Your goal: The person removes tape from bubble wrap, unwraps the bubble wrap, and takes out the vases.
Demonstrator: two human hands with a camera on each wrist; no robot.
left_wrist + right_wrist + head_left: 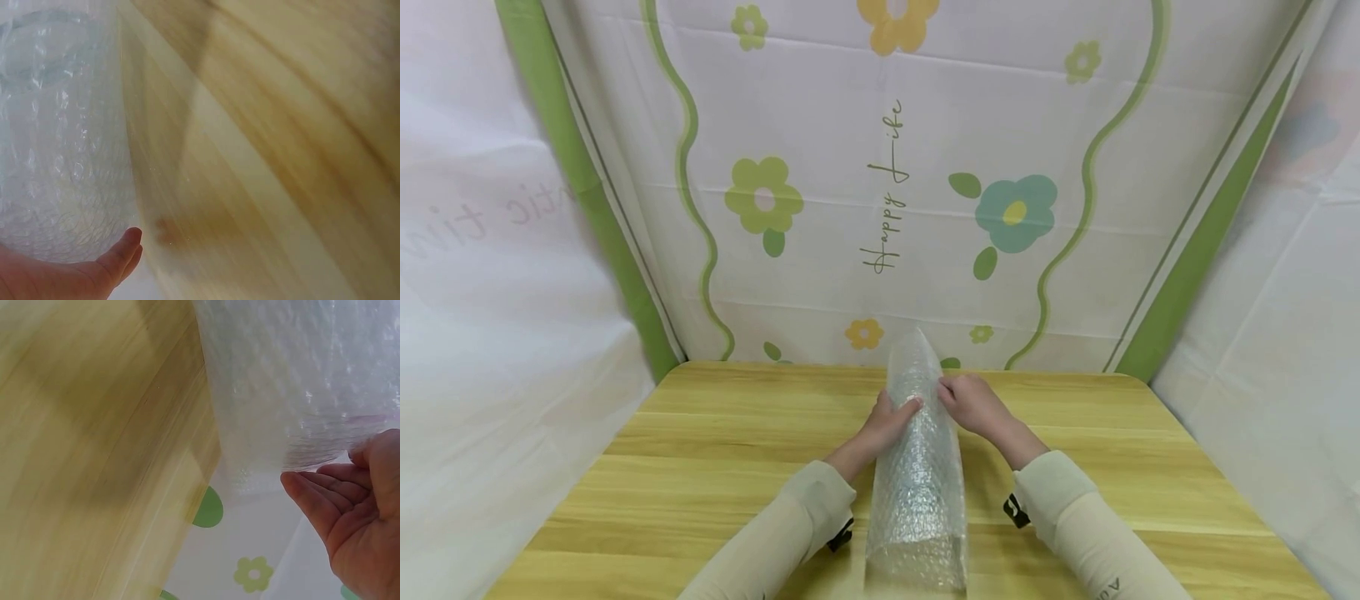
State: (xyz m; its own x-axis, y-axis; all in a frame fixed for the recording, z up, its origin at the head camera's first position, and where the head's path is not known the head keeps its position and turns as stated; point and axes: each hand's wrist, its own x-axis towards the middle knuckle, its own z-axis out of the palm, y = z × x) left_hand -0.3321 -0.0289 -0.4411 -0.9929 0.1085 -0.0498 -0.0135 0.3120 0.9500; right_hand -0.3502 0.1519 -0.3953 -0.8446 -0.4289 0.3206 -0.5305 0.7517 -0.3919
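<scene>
A long tube of clear bubble wrap (917,492) lies over the middle of the table, its pointed far end raised towards the back cloth. My left hand (887,423) grips it from the left, the thumb across the top; in the left wrist view, fingertips (128,244) show at the side of the bubble wrap (69,156). On the other side, my right hand (973,404) pinches the right edge near the far end. The right wrist view has thumb and fingers at the edge of the wrap (281,394). A faint round rim shows through the plastic in the left wrist view; what it belongs to is unclear.
The wooden table (722,450) reaches back to a white cloth (820,108) printed with flowers and lettering. More white cloth (482,317) hangs along the left and right sides, with green strips at the corners.
</scene>
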